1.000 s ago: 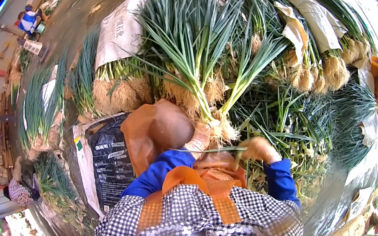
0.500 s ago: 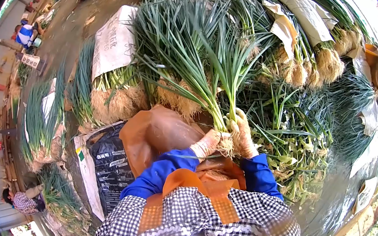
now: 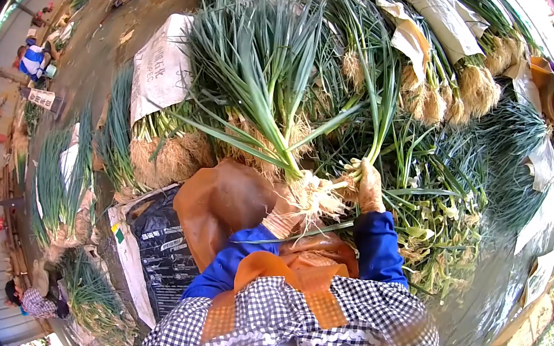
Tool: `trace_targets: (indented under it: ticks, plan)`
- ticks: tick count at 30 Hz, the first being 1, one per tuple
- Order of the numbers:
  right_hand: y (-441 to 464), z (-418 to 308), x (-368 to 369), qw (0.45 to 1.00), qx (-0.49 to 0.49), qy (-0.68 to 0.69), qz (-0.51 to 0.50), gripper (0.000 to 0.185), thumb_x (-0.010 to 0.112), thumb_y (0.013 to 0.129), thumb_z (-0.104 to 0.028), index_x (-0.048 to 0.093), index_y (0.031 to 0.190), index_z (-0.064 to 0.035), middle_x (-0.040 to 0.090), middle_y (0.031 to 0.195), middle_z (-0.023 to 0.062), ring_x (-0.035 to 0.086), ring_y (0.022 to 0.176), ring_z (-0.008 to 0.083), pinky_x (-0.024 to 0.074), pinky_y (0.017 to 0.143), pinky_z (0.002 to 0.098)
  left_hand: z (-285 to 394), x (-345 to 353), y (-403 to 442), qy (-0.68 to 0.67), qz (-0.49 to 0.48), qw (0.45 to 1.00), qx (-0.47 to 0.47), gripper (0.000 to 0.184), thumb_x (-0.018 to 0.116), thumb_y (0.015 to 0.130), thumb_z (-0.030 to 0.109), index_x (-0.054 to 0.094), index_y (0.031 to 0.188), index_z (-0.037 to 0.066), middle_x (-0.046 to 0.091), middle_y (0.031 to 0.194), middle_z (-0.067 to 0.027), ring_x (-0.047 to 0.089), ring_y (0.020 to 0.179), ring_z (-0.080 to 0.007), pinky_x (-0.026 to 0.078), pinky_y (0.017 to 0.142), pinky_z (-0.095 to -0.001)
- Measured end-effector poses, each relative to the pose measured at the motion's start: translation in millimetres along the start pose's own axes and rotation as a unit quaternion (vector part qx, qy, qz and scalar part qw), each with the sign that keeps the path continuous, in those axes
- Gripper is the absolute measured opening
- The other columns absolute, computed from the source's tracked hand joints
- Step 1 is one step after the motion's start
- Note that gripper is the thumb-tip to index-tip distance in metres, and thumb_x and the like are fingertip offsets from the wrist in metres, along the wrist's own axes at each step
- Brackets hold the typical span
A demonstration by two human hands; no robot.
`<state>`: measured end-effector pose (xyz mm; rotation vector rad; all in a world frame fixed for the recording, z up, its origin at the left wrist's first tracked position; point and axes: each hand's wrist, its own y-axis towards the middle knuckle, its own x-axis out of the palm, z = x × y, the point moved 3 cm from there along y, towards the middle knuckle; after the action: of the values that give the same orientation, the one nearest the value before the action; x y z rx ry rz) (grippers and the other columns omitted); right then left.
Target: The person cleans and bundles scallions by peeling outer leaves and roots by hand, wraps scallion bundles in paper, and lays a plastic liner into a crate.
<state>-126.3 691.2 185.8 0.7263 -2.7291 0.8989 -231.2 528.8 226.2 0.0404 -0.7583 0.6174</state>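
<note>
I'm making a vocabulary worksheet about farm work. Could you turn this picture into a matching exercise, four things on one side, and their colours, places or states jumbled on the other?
Things
1. Right hand
2. Right sleeve
3. Sack with lettering
4. Apron

Colours, places, states
A. Orange-brown
B. Gripping leafy stalks near their pale ends
C. Blue
D. Draped over a rooted bundle

Right pairs: 1-B, 2-C, 3-D, 4-A
</note>
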Motion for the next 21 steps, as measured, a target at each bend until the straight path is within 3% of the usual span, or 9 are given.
trace_targets:
  ticks: [2,5,6,10,13,15,17,19,21]
  plan:
    - [7.3,-3.7,-2.5,0.998,-0.007,0.058,0.024,0.033,0.044,0.094,-0.028,0.058,0.095,0.0015,0.063,0.078,0.0104,0.059,0.068,0.0185,0.049,0.064,0.0284,22.3,10.9,-8.1,0.125,0.0,0.989,0.082,0.004,0.051,0.088,0.007,0.05,0.092,0.006,0.047,0.081,-0.0022,0.05,0.086,-0.0177,0.043,0.09,-0.0379]
    - [23.6,-27.1,-47.6,0.973,-0.036,0.19,0.129,0.033,0.043,0.094,-0.031,0.054,0.085,-0.0021,0.055,0.073,0.0059,0.056,0.066,0.0178,0.0487,0.064,0.0302,91.8,40.1,-29.7,0.01,-0.041,0.979,0.199,0.007,0.053,0.087,0.009,0.049,0.093,0.008,0.043,0.079,-0.0025,0.048,0.087,-0.0181,0.038,0.099,-0.0407]
    - [22.5,-35.0,-55.2,0.985,-0.036,0.118,0.118,0.033,0.043,0.094,-0.031,0.054,0.084,-0.0024,0.057,0.075,0.0071,0.056,0.066,0.0167,0.049,0.062,0.0296,87.2,2.9,-16.2,-0.304,-0.091,0.946,0.072,0.011,0.052,0.087,0.012,0.049,0.098,0.009,0.044,0.081,-0.0041,0.048,0.09,-0.0187,0.033,0.104,-0.0445]
    - [-51.2,-57.6,22.6,0.973,0.058,-0.195,-0.107,0.033,0.048,0.092,-0.029,0.06,0.101,0.0007,0.063,0.083,0.0052,0.059,0.068,0.0116,0.0488,0.062,0.0223,55.4,-11.6,-7.8,-0.276,0.066,0.957,-0.063,0.018,0.052,0.085,0.016,0.055,0.102,0.01,0.055,0.084,-0.0034,0.054,0.087,-0.0184,0.034,0.101,-0.0487]
    - [-84.6,-1.5,84.4,0.985,0.033,0.108,-0.132,0.031,0.048,0.094,-0.027,0.056,0.111,-0.0031,0.058,0.086,0.0047,0.054,0.076,0.0116,0.0484,0.068,0.0254,-6.7,-21.7,-21.5,-0.231,0.058,0.956,-0.17,0.02,0.052,0.085,0.016,0.054,0.104,0.009,0.054,0.083,-0.0032,0.053,0.085,-0.018,0.036,0.097,-0.046]
    - [-83.5,5.6,98.3,0.993,-0.045,0.086,-0.067,0.024,0.05,0.092,-0.024,0.058,0.103,-0.004,0.057,0.079,0.0051,0.055,0.073,0.0154,0.0475,0.064,0.0284,-5.8,-18.2,-22.1,-0.218,0.041,0.959,-0.175,0.021,0.052,0.086,0.016,0.053,0.105,0.009,0.053,0.083,-0.0031,0.052,0.084,-0.0177,0.037,0.094,-0.0442]
    - [-69.9,-19.1,104.0,0.837,-0.371,-0.389,-0.106,0.018,0.054,0.088,-0.02,0.06,0.089,-0.0036,0.057,0.077,0.0082,0.056,0.072,0.0206,0.0457,0.062,0.0332,4.5,-14.9,-16.3,-0.216,0.027,0.962,-0.162,0.022,0.052,0.086,0.016,0.053,0.106,0.008,0.052,0.083,-0.003,0.051,0.083,-0.0175,0.038,0.091,-0.0424]
    - [-55.5,-29.4,108.8,0.845,-0.292,-0.402,-0.196,0.02,0.054,0.084,-0.022,0.06,0.078,-0.004,0.055,0.07,0.0094,0.056,0.07,0.0242,0.0435,0.061,0.036,19.3,-9.3,-15.8,-0.215,0.004,0.964,-0.156,0.023,0.053,0.086,0.017,0.052,0.107,0.008,0.051,0.083,-0.0028,0.05,0.081,-0.0172,0.04,0.088,-0.0406]
    - [-44.3,-37.5,114.3,0.886,-0.044,-0.41,-0.212,0.036,0.057,0.083,-0.038,0.062,0.087,-0.0018,0.062,0.07,0.0094,0.059,0.072,0.0242,0.0449,0.064,0.0349,39.7,-1.3,-11.3,-0.219,-0.023,0.965,-0.144,0.024,0.053,0.087,0.017,0.051,0.108,0.007,0.05,0.082,-0.0027,0.049,0.08,-0.0169,0.041,0.086,-0.0388]
